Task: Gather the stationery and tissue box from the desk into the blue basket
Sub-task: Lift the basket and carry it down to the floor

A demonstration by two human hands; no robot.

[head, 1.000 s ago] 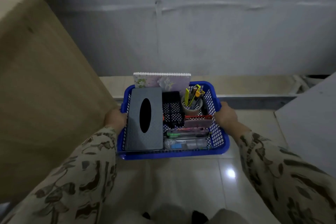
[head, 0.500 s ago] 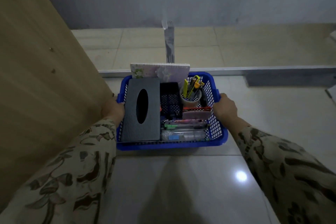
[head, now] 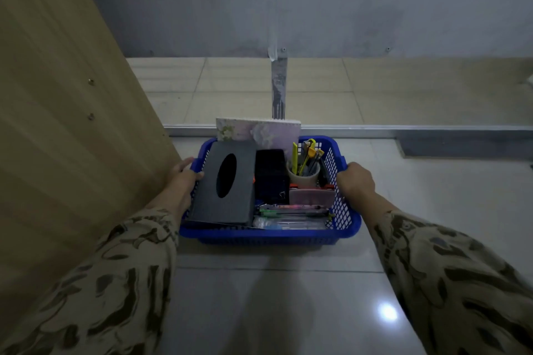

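The blue basket (head: 344, 225) hangs low over the tiled floor, held at both side handles. My left hand (head: 181, 181) grips its left rim and my right hand (head: 356, 181) grips its right rim. Inside lies the dark grey tissue box (head: 222, 190) on the left, a black mesh holder (head: 271, 173) in the middle and a beige cup (head: 304, 177) with yellow cutters and pens. A floral notebook (head: 259, 132) stands at the back. A pink case (head: 313, 196) and several pens (head: 291, 210) lie at the front right.
A tall wooden panel (head: 63, 124) stands close on the left, almost touching my left hand. A metal floor rail (head: 403, 132) runs across just behind the basket, with a grey wall (head: 346, 3) beyond. Glossy tiles (head: 274, 297) spread below and to the right.
The view has tilted further down and the basket has come lower toward the floor beside the wooden panel. Both hands keep their hold on the handles.
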